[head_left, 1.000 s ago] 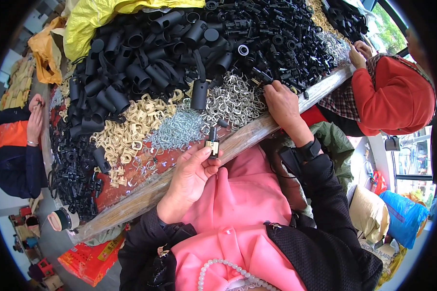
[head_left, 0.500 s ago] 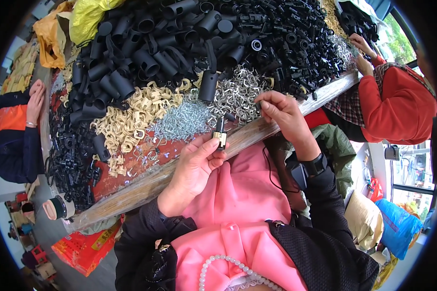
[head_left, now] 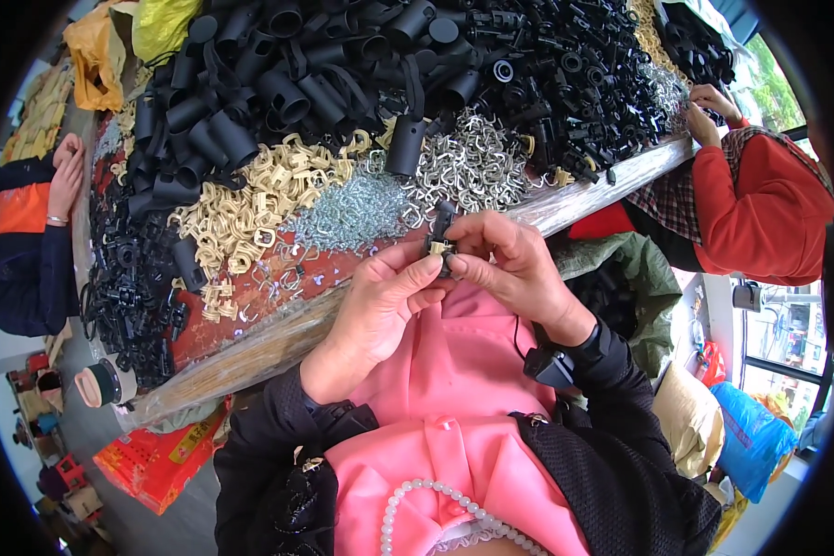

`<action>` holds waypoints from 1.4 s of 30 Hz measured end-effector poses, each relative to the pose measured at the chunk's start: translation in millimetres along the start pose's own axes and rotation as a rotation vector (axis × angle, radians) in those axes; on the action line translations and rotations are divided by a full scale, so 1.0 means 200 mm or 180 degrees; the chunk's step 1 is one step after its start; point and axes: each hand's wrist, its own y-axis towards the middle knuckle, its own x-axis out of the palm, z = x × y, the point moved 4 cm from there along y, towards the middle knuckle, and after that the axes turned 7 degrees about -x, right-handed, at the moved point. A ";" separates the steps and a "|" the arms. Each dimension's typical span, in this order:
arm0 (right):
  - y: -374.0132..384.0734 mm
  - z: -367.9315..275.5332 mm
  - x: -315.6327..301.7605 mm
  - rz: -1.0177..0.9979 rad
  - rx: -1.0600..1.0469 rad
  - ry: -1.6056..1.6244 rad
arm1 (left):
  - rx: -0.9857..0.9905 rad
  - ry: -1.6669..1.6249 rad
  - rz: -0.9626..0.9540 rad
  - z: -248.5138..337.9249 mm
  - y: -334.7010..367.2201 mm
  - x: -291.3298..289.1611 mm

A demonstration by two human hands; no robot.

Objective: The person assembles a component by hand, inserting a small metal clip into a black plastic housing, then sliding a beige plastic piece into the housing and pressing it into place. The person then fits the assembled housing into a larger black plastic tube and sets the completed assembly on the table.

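- Piles of black tubes and silver rings fill your bench at 12 o'clock.
- Keep your left hand and right hand pinched together on the small black clip; hold it steady.

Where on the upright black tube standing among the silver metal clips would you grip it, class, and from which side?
Grip the black tube around its round middle, coming from above on the person's side. It stands alone, nearly upright, on the silver clips, so its walls are free there. Behind it the heap of black tubes crowds in. Both hands are pinching a small black part.
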 end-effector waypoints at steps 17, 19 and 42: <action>-0.02 -0.02 0.05 0.0539 -0.1439 -0.1295 | 0.0062 0.0018 -0.0428 0.01 -0.04 0.04; -0.02 -0.03 0.05 0.0539 -0.1465 -0.1277 | 0.0159 0.0077 -0.0415 0.02 -0.04 0.03; -0.01 0.06 -0.10 0.0368 -0.0993 -0.2084 | 0.0736 0.1912 -0.0425 0.01 -0.08 0.04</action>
